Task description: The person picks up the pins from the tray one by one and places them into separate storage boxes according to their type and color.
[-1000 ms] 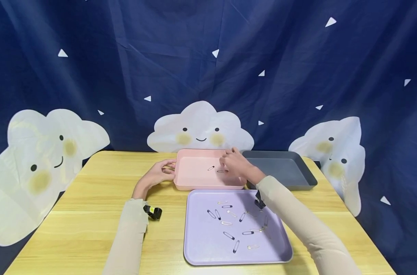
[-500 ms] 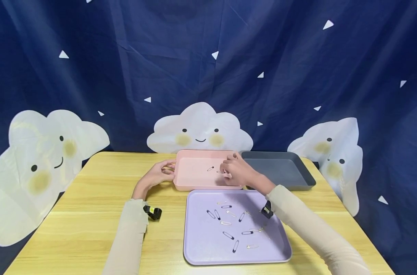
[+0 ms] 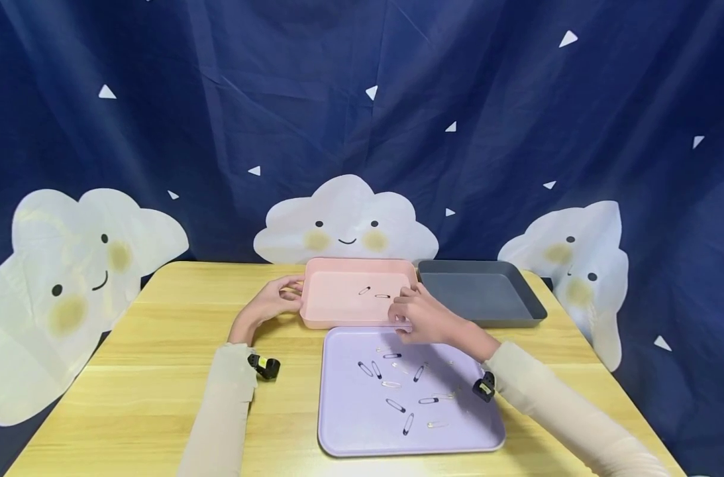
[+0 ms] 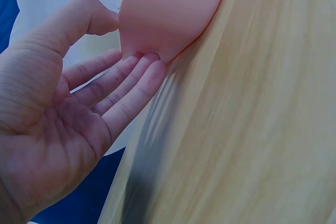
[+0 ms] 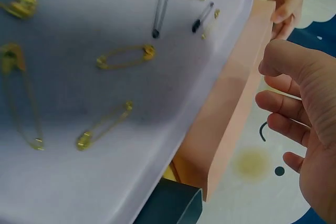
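Right hand (image 3: pixel 421 315): relaxed, fingers loosely bent and apart, above the junction of pink tray (image 3: pixel 338 305) and lilac tray (image 3: pixel 362 424). It masks the pink tray's near right corner in the head view; its thumb partly covers the index finger in the wrist view. Left hand (image 3: pixel 272 301): ungripping, fingers nearly straight against the pink tray's left end wall. Two dark-headed safety pins (image 3: pixel 382 296) lie inside the pink tray; more, black and gold, are scattered on the lilac one. Gold pins near the right cuff too faint to count. Dark grey tray (image 3: pixel 481 295) at right, near corner hidden. Both sleeves cut off below. Surface: pale wood-grain table (image 3: pixel 159 371). Behind: navy curtain (image 3: pixel 308 86), smiling clouds (image 3: pixel 346 209), white triangles.
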Demonstrator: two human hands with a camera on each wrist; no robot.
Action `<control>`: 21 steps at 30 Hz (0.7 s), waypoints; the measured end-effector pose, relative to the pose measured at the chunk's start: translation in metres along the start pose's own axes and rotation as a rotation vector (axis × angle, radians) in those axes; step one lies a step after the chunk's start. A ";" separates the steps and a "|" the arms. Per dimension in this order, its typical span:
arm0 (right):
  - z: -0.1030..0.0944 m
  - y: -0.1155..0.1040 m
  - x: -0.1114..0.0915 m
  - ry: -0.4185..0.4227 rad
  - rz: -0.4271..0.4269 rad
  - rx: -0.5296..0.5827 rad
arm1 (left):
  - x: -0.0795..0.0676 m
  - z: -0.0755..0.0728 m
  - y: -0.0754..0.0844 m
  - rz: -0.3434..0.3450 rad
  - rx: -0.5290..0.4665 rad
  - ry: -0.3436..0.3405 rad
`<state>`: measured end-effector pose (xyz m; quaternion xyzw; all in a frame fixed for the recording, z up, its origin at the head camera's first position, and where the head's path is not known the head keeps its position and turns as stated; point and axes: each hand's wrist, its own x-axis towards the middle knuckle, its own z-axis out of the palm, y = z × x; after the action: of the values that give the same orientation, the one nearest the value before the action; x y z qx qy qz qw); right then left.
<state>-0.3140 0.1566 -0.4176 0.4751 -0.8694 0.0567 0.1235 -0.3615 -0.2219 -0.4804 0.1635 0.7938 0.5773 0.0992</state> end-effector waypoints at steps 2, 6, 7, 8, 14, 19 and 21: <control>0.000 -0.003 -0.004 0.003 -0.019 -0.001 | 0.000 0.000 0.000 -0.001 0.002 0.000; 0.002 -0.009 -0.011 0.011 -0.046 0.015 | -0.001 -0.001 -0.001 0.000 0.002 -0.001; 0.002 -0.010 -0.013 0.009 -0.048 0.014 | -0.001 -0.001 -0.001 0.001 0.002 -0.001; 0.003 -0.011 -0.014 0.007 -0.050 0.013 | -0.001 0.000 -0.001 0.001 0.002 -0.001; 0.010 -0.015 -0.021 -0.036 -0.044 0.026 | 0.000 0.000 -0.001 0.003 -0.011 0.003; 0.016 -0.017 -0.023 -0.060 -0.044 0.044 | 0.000 0.001 0.000 0.003 -0.020 0.003; 0.018 -0.017 -0.024 -0.068 -0.043 0.048 | 0.001 0.001 0.000 0.001 -0.020 0.003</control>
<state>-0.2901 0.1625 -0.4416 0.4982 -0.8610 0.0585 0.0837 -0.3618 -0.2210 -0.4804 0.1620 0.7882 0.5854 0.0991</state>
